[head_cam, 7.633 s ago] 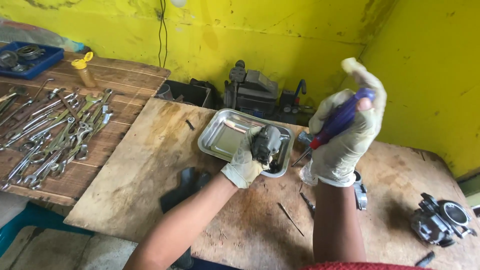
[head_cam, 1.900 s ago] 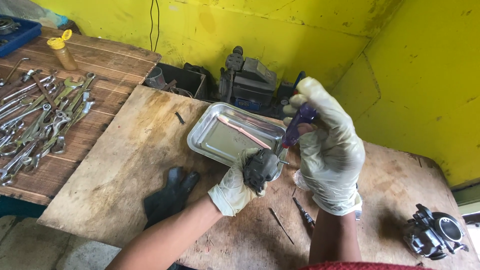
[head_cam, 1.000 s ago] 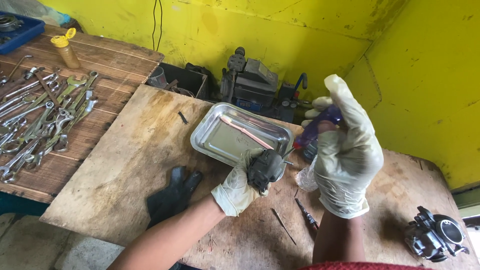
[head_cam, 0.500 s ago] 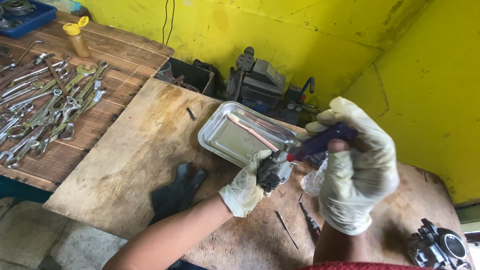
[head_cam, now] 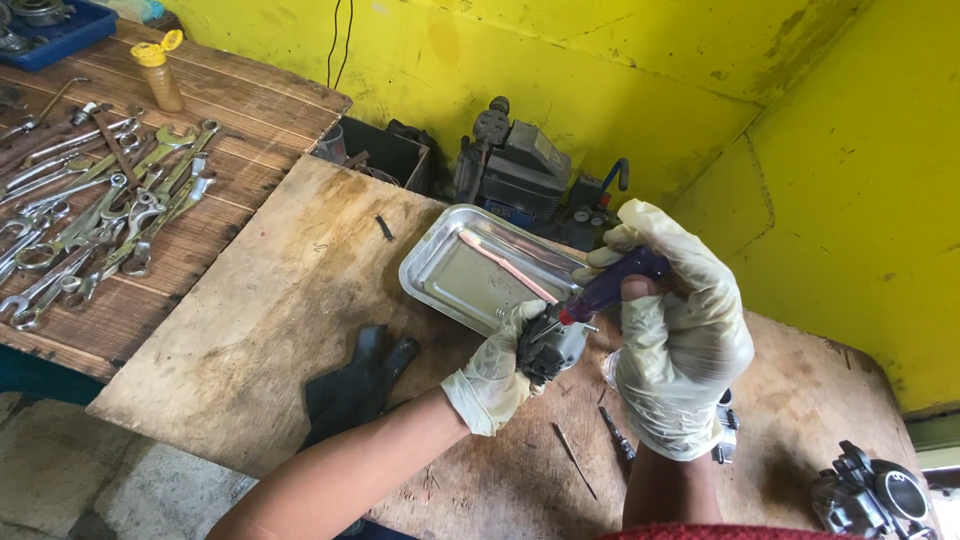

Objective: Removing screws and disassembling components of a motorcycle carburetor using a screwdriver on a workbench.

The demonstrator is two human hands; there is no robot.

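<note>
My left hand [head_cam: 495,372], in a pale glove, grips a small dark metal engine part [head_cam: 547,340] just above the wooden board. In my gloved right hand [head_cam: 676,345] is a screwdriver with a purple and red handle [head_cam: 617,287]; its tip rests on the part. Both hands hover just off the near right corner of a shiny metal tray [head_cam: 470,272], in which a thin pink stick [head_cam: 508,266] lies.
A black glove [head_cam: 357,384] lies on the plywood board [head_cam: 270,330]. Several wrenches [head_cam: 95,215] cover the plank table at left, near a yellow-capped bottle [head_cam: 158,70]. A dark machine [head_cam: 520,175] stands by the yellow wall. A carburetor [head_cam: 870,497] sits at far right.
My right hand has tipped the screwdriver from upright to slanting down onto the part. My left hand keeps hold of the part; the view has shifted slightly.
</note>
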